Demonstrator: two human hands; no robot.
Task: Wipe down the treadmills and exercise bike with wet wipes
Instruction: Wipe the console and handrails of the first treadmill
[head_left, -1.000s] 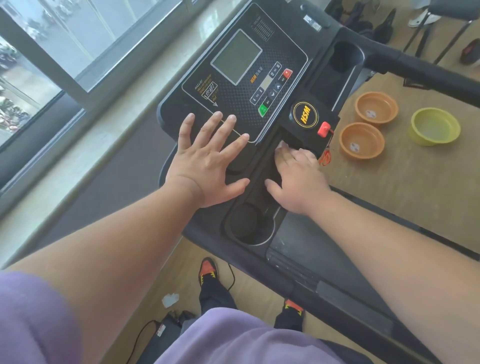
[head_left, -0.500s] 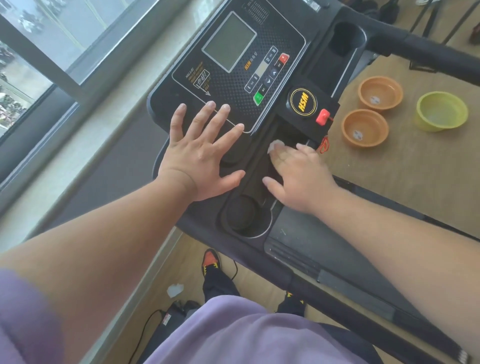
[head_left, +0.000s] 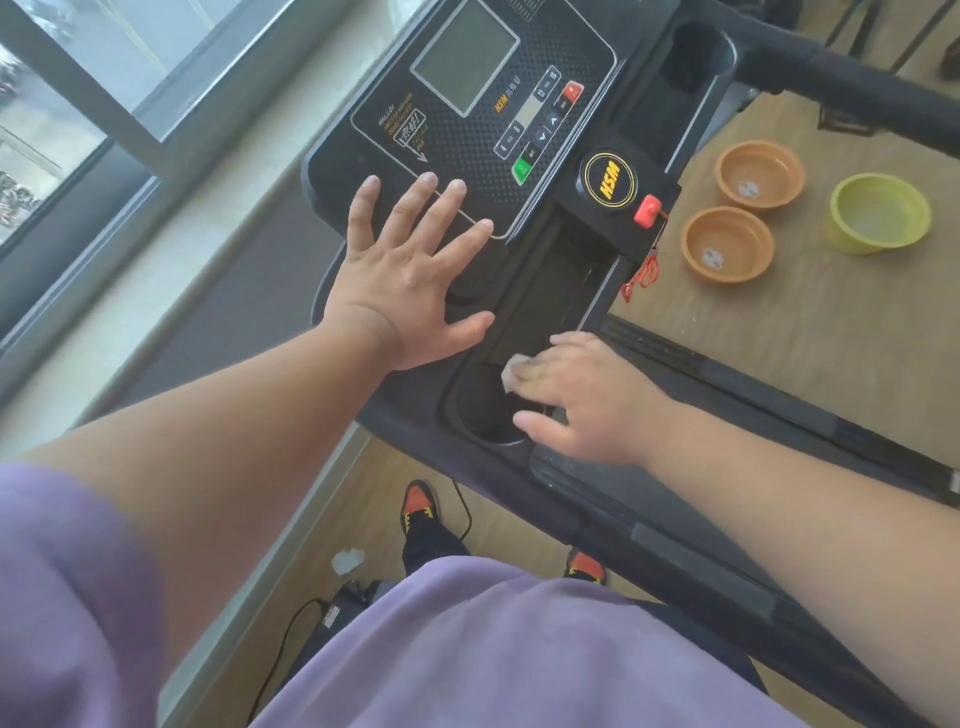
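The person leans over the black treadmill console (head_left: 561, 291), seen from above through the head camera. The left hand (head_left: 405, 275) lies flat on the console with its fingers straight and spread, the fingertips resting on the lower edge of the control panel (head_left: 467, 124) beneath the grey display (head_left: 465, 62); it grips nothing. The right hand (head_left: 582, 400) presses a small crumpled white wet wipe (head_left: 511, 371) against the console at the rim of the near cup holder (head_left: 483, 410), just below the long tray recess. The wipe shows only at the fingertips, the rest of it hidden under the hand, and the fingers bend over it while the thumb sticks out toward the cup holder's near edge.

Up the console sit the round yellow HSM badge (head_left: 609, 179) and the red safety key (head_left: 648, 210) with its red cord hanging down. On the wooden floor beyond the treadmill stand two orange bowls (head_left: 727, 244) close together and a yellow-green bowl (head_left: 878, 213) near them. A window (head_left: 78, 78) runs along the left. Below, orange and black shoes (head_left: 418, 506) stand on the floor, with a scrap of white tissue (head_left: 347, 560) near them.
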